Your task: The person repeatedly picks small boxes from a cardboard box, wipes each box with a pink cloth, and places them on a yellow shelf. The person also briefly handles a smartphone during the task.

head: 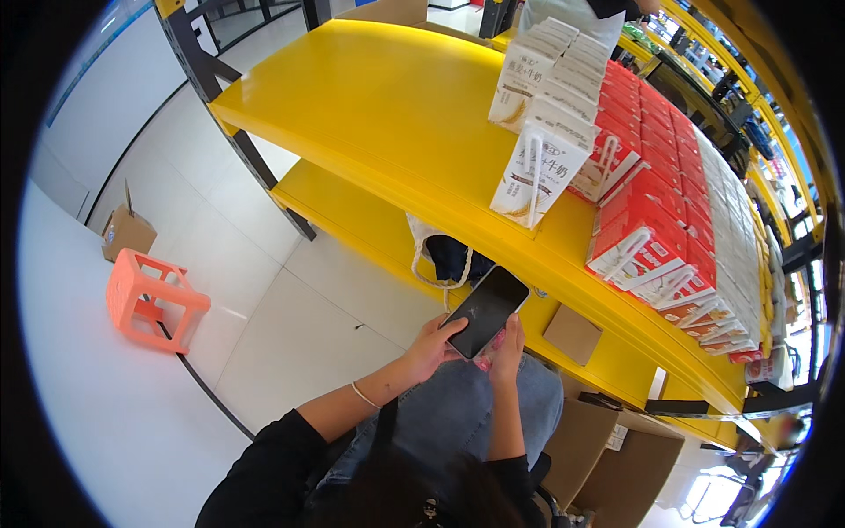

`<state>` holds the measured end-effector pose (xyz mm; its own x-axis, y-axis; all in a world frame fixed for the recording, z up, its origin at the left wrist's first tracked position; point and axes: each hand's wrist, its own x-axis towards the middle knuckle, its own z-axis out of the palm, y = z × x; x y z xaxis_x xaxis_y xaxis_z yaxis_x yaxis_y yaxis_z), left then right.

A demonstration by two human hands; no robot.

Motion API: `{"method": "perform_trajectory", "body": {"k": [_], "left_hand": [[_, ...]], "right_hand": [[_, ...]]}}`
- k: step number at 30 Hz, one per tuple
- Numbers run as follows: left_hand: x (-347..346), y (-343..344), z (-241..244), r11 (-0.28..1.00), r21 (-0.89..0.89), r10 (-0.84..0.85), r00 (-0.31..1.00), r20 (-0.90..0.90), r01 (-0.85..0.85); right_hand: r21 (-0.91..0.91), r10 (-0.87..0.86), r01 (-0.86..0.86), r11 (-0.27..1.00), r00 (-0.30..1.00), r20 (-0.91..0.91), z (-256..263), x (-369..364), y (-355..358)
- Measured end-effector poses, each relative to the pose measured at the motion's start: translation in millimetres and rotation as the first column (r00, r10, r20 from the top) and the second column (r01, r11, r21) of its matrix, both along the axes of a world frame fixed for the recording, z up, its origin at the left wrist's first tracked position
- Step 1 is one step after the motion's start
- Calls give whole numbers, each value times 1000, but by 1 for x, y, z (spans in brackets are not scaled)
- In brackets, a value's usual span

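Note:
A smartphone (490,310) with a dark screen lies tilted between both hands, above the lap. My left hand (432,346) grips its lower left side, the thumb resting on the screen. Along the lower right edge, my right hand (507,350) holds the same phone, with something pink and patterned showing beneath it, perhaps its case. Just beyond the phone, a white bag with a rope handle (418,254) and dark contents sits on the lower yellow shelf.
White drink cartons (538,168) and red drink cartons (643,237) stand in rows on the yellow metal shelf (370,99). An orange plastic stool (122,297) and a small cardboard box (132,231) are at left. A large open cardboard box (620,455) stands lower right. Someone stands behind the shelf.

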<state>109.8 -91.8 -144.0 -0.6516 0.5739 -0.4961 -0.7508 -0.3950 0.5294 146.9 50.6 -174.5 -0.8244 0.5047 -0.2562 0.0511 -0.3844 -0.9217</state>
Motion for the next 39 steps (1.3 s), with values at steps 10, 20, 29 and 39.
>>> {"method": "perform_trajectory", "body": {"k": [10,20,29,39], "left_hand": [[4,5,8,985,-162,15,970,-243,-56],[31,24,1,990,45,-119,953,-278,136],[45,28,-12,970,-241,-117,780,-615,-45],[53,31,-23,840,-532,-375,591,-714,-109]], "right_hand": [[-91,-81,91,992,991,105,18,-2,-4],[26,-20,19,999,999,31,21,46,27],[311,-247,258,915,966,-77,9,63,-10],[271,-280,261,927,959,35,12,80,-21]]}}
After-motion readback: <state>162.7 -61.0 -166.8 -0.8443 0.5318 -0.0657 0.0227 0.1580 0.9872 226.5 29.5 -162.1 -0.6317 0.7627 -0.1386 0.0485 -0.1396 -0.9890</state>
